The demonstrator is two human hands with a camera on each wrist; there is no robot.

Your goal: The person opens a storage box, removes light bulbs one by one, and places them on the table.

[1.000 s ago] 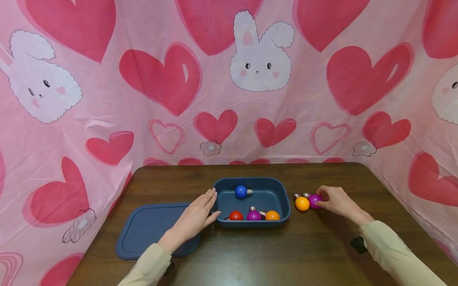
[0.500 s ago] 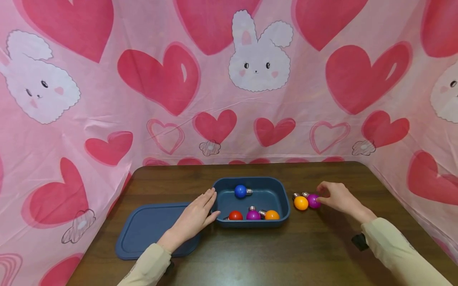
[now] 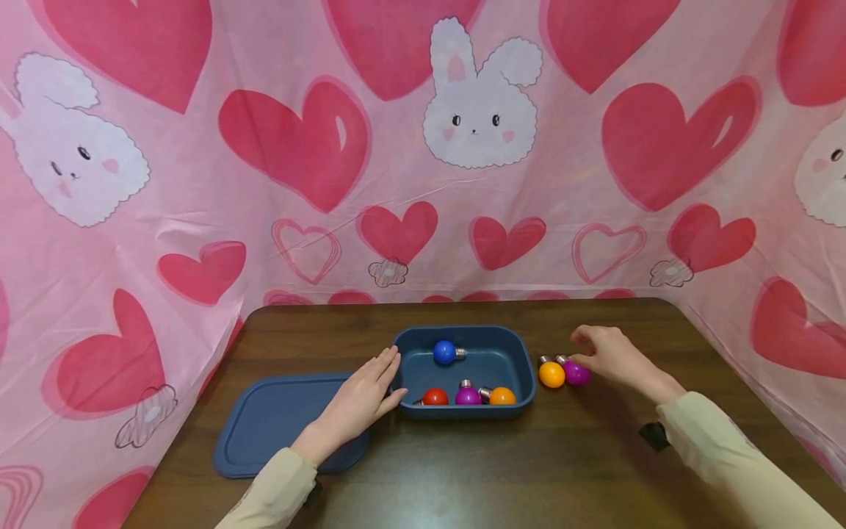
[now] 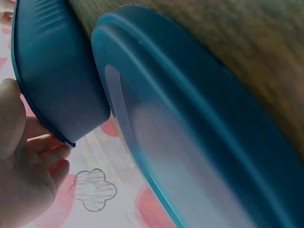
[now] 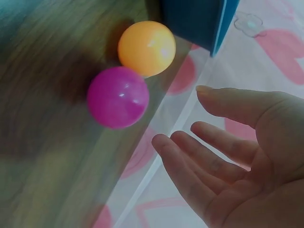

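A dark blue box [image 3: 453, 414] stands on the table with blue [image 3: 444, 353], red [image 3: 435, 397], purple [image 3: 468, 397] and orange [image 3: 503, 397] light bulbs inside. My left hand [image 3: 360, 389] rests its straight fingers against the box's left rim; the left wrist view shows the fingertips at that rim. To the right of the box, a second orange bulb [image 3: 551, 375] and a second purple bulb [image 5: 118, 97] lie side by side on the table. Just above the purple one hovers my right hand [image 3: 615, 355], its fingers loosely bent around nothing and apart from the bulb.
The flat blue lid [image 3: 284, 426] lies on the wooden table [image 3: 489, 477] left of the box, partly beneath the left forearm. A pink cloth [image 3: 317, 147] with hearts and rabbits hangs behind and beside the table.
My right hand has let go of the purple bulb and risen a little away from it. The loose orange and purple bulbs have shifted slightly left. My left hand stays at the box.
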